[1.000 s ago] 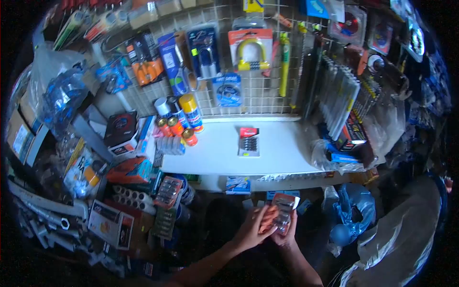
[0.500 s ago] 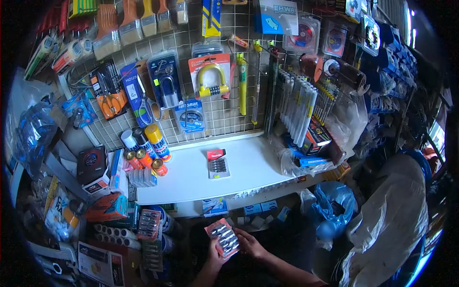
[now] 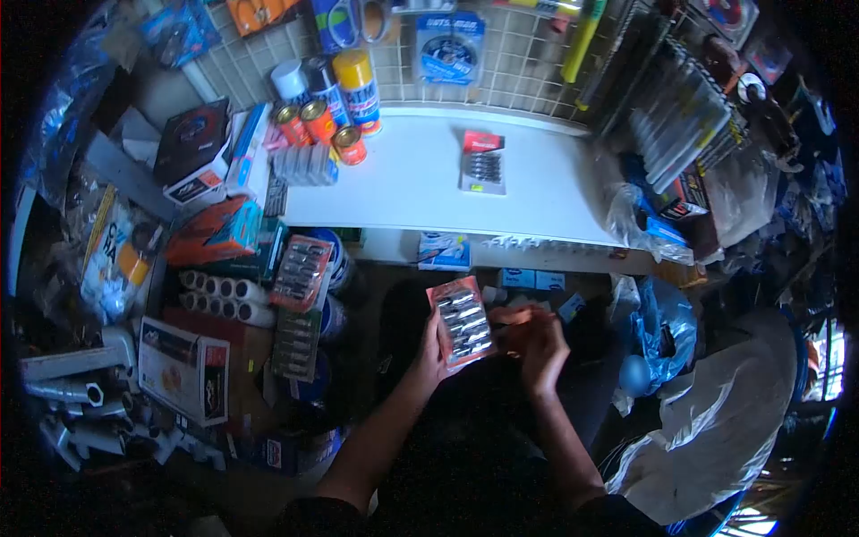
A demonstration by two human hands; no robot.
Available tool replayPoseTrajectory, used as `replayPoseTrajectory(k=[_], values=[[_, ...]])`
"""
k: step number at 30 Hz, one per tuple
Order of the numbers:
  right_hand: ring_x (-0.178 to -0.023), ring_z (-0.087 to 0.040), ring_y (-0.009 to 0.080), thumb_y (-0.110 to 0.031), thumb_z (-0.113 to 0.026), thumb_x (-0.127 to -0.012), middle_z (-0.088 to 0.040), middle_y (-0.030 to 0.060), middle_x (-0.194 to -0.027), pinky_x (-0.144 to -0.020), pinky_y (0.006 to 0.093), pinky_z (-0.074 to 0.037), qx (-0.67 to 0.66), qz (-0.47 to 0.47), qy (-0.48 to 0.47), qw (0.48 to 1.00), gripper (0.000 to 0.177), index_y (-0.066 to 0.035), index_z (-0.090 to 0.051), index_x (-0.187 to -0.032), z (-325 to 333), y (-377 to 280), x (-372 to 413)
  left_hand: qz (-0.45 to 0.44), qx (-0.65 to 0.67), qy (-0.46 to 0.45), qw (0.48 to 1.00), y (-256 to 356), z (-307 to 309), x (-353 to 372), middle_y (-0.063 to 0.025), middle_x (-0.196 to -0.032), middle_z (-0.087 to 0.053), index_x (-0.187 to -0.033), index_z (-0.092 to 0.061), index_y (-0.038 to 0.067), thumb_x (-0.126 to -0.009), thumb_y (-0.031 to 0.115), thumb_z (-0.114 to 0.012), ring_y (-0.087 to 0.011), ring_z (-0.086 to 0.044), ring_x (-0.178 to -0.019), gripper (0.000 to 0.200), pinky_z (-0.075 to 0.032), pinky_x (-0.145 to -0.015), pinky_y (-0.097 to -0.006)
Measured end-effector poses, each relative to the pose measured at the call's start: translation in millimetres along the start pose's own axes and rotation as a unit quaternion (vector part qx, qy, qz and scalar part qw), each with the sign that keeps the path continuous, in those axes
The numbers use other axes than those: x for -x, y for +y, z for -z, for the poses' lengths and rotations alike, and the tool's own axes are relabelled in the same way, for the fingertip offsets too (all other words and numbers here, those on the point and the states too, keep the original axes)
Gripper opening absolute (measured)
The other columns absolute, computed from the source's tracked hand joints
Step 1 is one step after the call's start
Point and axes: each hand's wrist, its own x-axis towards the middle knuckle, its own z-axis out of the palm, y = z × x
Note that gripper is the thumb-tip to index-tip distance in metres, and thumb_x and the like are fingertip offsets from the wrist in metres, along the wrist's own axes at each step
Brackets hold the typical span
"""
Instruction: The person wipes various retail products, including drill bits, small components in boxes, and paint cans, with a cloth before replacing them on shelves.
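My left hand [image 3: 435, 347] grips the left edge of an orange-edged blister pack [image 3: 463, 322], which holds several shiny metal bits in rows. The pack is tilted, with its front towards me. Just right of it is my right hand [image 3: 537, 347], its fingers bent and somewhat apart, slightly blurred. I see nothing held in it. Beyond both hands, a red-topped pack of dark bits [image 3: 483, 166] lies on the white shelf [image 3: 403, 192]. To the left, another orange-edged bit pack [image 3: 301, 270] hangs above a dark bit pack [image 3: 294, 345].
Spray cans [image 3: 358, 89] and small orange tins [image 3: 349, 145] stand at the shelf's left end. Boxes [image 3: 186, 367], white rolls [image 3: 228, 295] and metal pipe fittings [image 3: 67, 389] crowd the left side. At right are a blue plastic bag [image 3: 667, 327] and a large pale sack [image 3: 729, 403].
The view has tilted down, so the shelf sits higher in the picture. My right hand has come off the held pack's edge and turned more upright; my left hand still holds the pack.
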Motion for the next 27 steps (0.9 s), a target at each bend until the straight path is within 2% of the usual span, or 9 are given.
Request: replayPoseTrajectory(k=[2, 4, 5, 7, 8, 12, 18, 24, 27], values=[[-0.103, -0.07, 0.0295, -0.004, -0.052, -0.103, -0.065, 0.0151, -0.126, -0.09, 0.0425, -0.058, -0.027, -0.113, -0.042, 0.992, 0.028, 0.001, -0.058, -0.13, 15, -36, -6, 0.009, -0.015, 0.018, 1.0, 5, -16, -4, -0.0182, -0.134, -0.061, -0.144, -0.049, 0.01, -0.101, 0.066, -0.036, -0.0368, -0.062, -0.121, 0.071, -0.049, -0.104, -0.0612], [-0.116, -0.064, 0.035, -0.008, -0.055, -0.101, -0.062, 0.0175, -0.132, -0.1, 0.0505, -0.051, 0.028, -0.051, -0.217, 0.975, 0.03, 0.0, -0.058, -0.131, 15, -7, 17, -0.013, -0.051, 0.057, 0.997, 6, 5, -8, -0.0226, -0.143, -0.053, -0.148, -0.046, 0.011, -0.098, 0.075, -0.029, -0.0423, -0.052, -0.133, 0.083, -0.038, -0.109, -0.0692], [-0.126, -0.056, 0.0362, -0.013, -0.057, -0.101, -0.056, 0.0184, -0.139, -0.106, 0.0546, -0.042, 0.114, 0.032, -0.313, 0.942, 0.034, 0.0, -0.057, -0.132, 7, -10, 21, -0.002, -0.046, -0.021, 0.999, 5, 11, -10, -0.024, -0.145, -0.051, -0.154, -0.038, 0.014, -0.093, 0.082, -0.025, -0.0431, -0.049, -0.136, 0.092, -0.033, -0.112, -0.0706], [-0.148, -0.033, 0.0367, -0.029, -0.059, -0.101, -0.039, 0.0199, -0.157, -0.12, 0.0632, -0.018, 0.293, 0.271, -0.46, 0.793, 0.046, -0.002, -0.053, -0.137, -19, -29, 29, 0.028, -0.022, 0.103, 0.994, 8, 0, -14, -0.0207, -0.143, -0.053, -0.153, -0.039, 0.016, -0.096, 0.079, -0.026, -0.0444, -0.051, -0.133, 0.087, -0.044, -0.108, -0.0605], [-0.154, -0.018, 0.0401, -0.032, -0.059, -0.099, -0.026, 0.0198, -0.164, -0.117, 0.072, -0.008, 0.361, 0.263, -0.479, 0.756, 0.052, -0.005, -0.05, -0.141, -30, -17, 41, 0.026, -0.033, 0.109, 0.993, 3, 7, -10, -0.0201, -0.144, -0.051, -0.156, -0.034, 0.016, -0.095, 0.08, -0.028, -0.0404, -0.049, -0.135, 0.088, -0.043, -0.109, -0.0579], [-0.154, -0.016, 0.04, -0.034, -0.06, -0.096, -0.021, 0.016, -0.167, -0.115, 0.076, -0.006, 0.467, 0.29, -0.431, 0.716, 0.061, -0.011, -0.045, -0.15, -55, -9, 24, -0.069, -0.086, 0.109, 0.988, -2, 46, -8, -0.0165, -0.145, -0.052, -0.156, -0.032, 0.017, -0.093, 0.08, -0.036, -0.0346, -0.05, -0.136, 0.089, -0.042, -0.11, -0.0567], [-0.157, -0.012, 0.0352, -0.025, -0.059, -0.093, -0.022, 0.0134, -0.168, -0.121, 0.0656, -0.005, 0.301, 0.249, -0.371, 0.843, 0.063, -0.004, -0.043, -0.151, -78, -2, -42, -0.095, -0.151, 0.083, 0.98, -10, 39, -4, -0.0066, -0.138, -0.058, -0.148, -0.044, 0.016, -0.101, 0.062, -0.046, -0.0251, -0.059, -0.125, 0.066, -0.048, -0.107, -0.0446], [-0.15, -0.031, 0.0388, 0.003, -0.054, -0.095, -0.036, 0.0223, -0.159, -0.117, 0.0429, -0.036, 0.098, 0.07, -0.268, 0.956, 0.052, 0.0, -0.048, -0.147, -62, 14, -49, -0.023, -0.048, 0.043, 0.998, -5, 35, -15, -0.0064, -0.132, -0.062, -0.133, -0.057, 0.013, -0.102, 0.056, -0.049, -0.0226, -0.061, -0.119, 0.054, -0.049, -0.105, -0.042], [-0.152, -0.027, 0.0379, -0.019, -0.064, -0.095, -0.033, 0.0237, -0.16, -0.123, 0.0549, -0.019, 0.067, 0.079, -0.338, 0.935, 0.063, -0.003, -0.042, -0.152, -55, 46, -9, -0.044, 0.029, 0.007, 0.999, -3, 53, -10, -0.0077, -0.135, -0.061, -0.136, -0.057, 0.013, -0.101, 0.056, -0.05, -0.0221, -0.06, -0.122, 0.055, -0.048, -0.105, -0.0415]])
